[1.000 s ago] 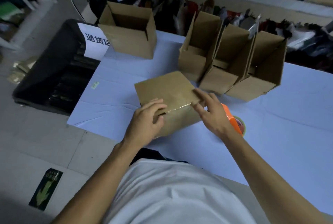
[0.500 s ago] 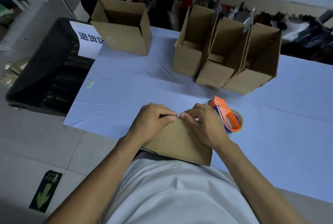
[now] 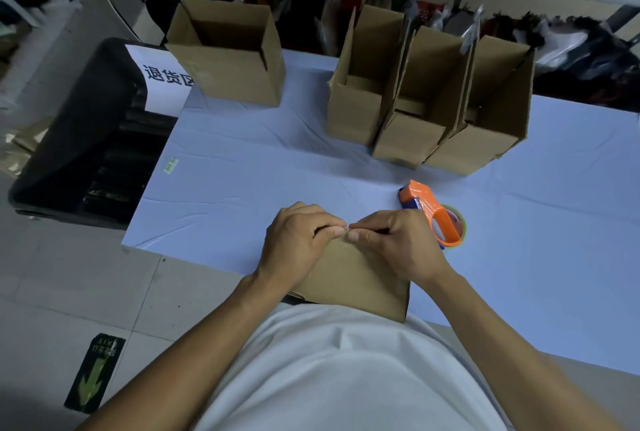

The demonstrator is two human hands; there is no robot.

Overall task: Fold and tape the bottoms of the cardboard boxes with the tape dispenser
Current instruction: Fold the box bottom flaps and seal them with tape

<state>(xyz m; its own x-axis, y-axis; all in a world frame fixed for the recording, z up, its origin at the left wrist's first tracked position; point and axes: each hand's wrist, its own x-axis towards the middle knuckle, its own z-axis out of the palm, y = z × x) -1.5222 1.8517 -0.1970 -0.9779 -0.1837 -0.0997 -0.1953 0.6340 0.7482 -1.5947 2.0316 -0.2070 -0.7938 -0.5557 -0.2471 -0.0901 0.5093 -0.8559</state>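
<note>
Now the box (image 3: 349,278) lies against my belly at the near edge of the table (image 3: 242,181), its taped face turned up toward the head camera. A second ago it sat further out on the table with the seam showing and my hands spread along it; half a second ago it was already pulled in, and it has barely shifted since.

Left hand (image 3: 294,247) and right hand (image 3: 398,247) meet knuckle to knuckle at the far top edge of the box. Fingers of both are curled, thumbs and forefingers pinching something at that edge. It looks like the tape end being pressed over the rim, though the tape itself is too faint to make out.

Dispenser (image 3: 433,216) rests on the table just beside the right hand, untouched by either hand.

Judgement: the taping pass on this box seems done and this is the finishing rub-down of the tape tail. Once the end is stuck, this box should be ready to join the rest.

Further back: one open box (image 3: 228,63) stands alone at far left, three nested boxes (image 3: 429,101) lean together at far right. A black bin (image 3: 69,139) with a paper sign (image 3: 162,80) sits off the left end of the table.
</note>
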